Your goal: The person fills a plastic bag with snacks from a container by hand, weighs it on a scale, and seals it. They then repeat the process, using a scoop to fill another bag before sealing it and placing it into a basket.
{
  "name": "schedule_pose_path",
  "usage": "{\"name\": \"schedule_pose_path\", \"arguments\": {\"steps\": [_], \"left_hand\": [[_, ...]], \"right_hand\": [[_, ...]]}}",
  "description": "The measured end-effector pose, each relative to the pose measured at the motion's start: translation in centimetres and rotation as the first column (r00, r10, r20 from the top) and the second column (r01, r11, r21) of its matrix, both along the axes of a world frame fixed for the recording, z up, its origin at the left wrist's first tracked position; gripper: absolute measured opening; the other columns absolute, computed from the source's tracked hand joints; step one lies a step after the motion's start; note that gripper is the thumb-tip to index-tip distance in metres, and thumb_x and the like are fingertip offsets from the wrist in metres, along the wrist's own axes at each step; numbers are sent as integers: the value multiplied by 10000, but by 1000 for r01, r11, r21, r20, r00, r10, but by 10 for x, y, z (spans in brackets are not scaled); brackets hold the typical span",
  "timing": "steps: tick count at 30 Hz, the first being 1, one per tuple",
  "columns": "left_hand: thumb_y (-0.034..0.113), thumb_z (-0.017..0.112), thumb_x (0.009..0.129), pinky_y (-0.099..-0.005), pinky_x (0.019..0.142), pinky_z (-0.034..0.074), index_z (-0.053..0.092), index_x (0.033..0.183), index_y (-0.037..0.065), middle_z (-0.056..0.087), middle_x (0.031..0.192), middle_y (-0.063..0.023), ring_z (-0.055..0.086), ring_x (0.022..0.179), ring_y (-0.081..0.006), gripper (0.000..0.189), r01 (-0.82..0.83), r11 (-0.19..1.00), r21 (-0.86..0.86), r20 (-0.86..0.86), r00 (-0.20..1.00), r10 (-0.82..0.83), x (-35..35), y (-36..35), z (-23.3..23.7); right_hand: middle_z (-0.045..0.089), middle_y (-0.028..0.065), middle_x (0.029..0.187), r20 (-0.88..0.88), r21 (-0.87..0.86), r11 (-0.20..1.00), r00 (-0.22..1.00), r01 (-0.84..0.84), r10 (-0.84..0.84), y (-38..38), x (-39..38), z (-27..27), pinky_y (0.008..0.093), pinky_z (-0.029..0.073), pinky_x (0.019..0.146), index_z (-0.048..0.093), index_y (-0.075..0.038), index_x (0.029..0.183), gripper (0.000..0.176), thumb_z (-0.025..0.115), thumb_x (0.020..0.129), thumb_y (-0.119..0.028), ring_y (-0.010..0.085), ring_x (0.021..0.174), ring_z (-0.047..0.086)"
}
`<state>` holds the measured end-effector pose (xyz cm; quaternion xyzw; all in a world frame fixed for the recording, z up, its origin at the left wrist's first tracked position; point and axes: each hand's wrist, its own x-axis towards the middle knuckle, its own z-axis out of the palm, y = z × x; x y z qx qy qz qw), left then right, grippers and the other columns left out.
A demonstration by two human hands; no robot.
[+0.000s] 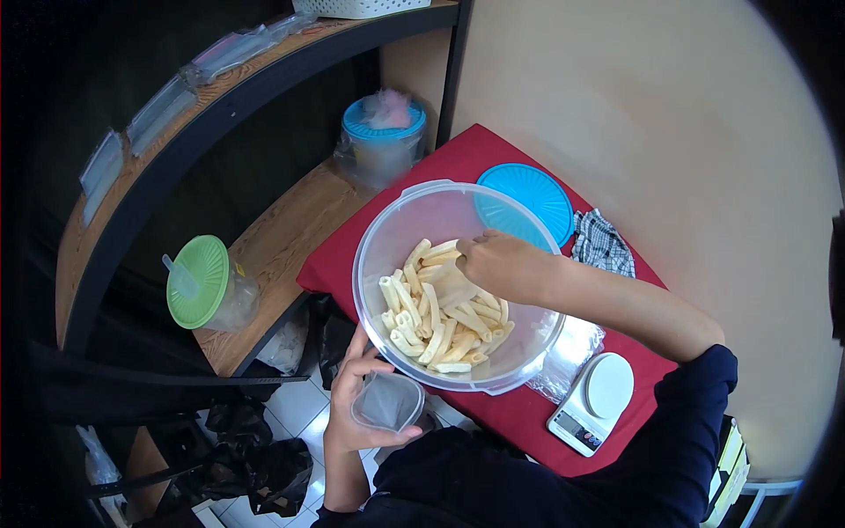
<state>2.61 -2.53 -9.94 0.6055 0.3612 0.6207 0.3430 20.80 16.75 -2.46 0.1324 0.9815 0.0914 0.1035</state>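
Note:
A large translucent plastic tub (374, 233) holds pale yellow, hollow stick snacks (431, 317). Inside it, my right hand (497, 264) is closed around a pale, see-through piece (451, 286) that looks like a scoop and rests against the snacks. Its full shape is hidden by the hand and the sticks. Below the tub's near rim, my left hand (352, 396) has its fingers wrapped around a clear plastic pouch (387, 400), mouth facing up. No snack can be made out in the pouch.
A red-covered table (493, 431) bears a blue lid (528, 198), a checked cloth (604, 244), clear plastic bags (563, 361) and a white digital scale (594, 405). Left, a wooden shelf (290, 224) carries a green-lidded jar (207, 282) and a blue-lidded container (383, 141). Black bags (273, 471) lie on the floor.

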Motion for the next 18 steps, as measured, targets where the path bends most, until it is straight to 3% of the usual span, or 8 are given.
{"name": "schedule_pose_path", "arguments": {"steps": [2,4,6,8,9,11,18], "left_hand": [[276,872,470,-478,992,310,498,1061,49,194,1385,-326,339,1248,-408,736,11,1000,5,15,1000,-11,2,2,0],[272,873,464,-477,997,297,503,1054,46,195,1383,-331,317,1263,-410,733,16,1000,12,25,1000,-16,1,2,0],[276,873,452,-476,1012,266,521,1028,41,214,1373,-339,277,1284,-415,715,-51,998,-24,-134,990,48,-1,-1,-1],[290,875,438,-469,1018,252,534,1007,38,239,1358,-343,271,1287,-420,709,-71,997,-28,-60,996,70,2,-1,-4],[293,876,433,-465,1017,253,535,1009,36,241,1357,-343,273,1285,-420,717,-83,996,-39,-57,995,81,2,-2,-6],[298,879,424,-461,1017,253,535,1018,30,244,1355,-343,280,1281,-422,737,-96,994,-52,-75,993,92,0,-2,-6],[307,880,415,-462,1021,243,536,1029,36,252,1349,-341,277,1282,-418,754,-94,985,-146,-185,981,66,-3,-8,6]], "right_hand": [[563,158,861,110,-73,997,993,-24,32,-5,-2,15,339,479,763,579,47,804,131,530,695,-7,252,796,598],[561,162,866,83,-134,991,996,-17,28,-6,2,13,348,480,765,574,50,808,131,528,696,-1,261,802,598],[558,166,871,55,-193,981,998,-9,20,-5,5,9,358,481,767,568,52,812,133,525,696,5,270,809,598],[550,179,893,23,-262,962,997,77,-73,-4,8,6,370,484,772,555,64,839,157,523,689,28,289,829,596],[550,179,893,24,-261,962,997,82,-79,-5,11,6,370,484,772,555,64,839,157,523,689,28,289,829,596],[585,209,870,18,-418,908,999,35,-30,-8,13,7,380,507,714,595,75,821,151,536,691,28,327,788,620],[550,221,919,-42,-461,886,997,36,-62,-12,9,-4,375,510,708,571,104,859,174,534,703,35,336,818,614]]}}
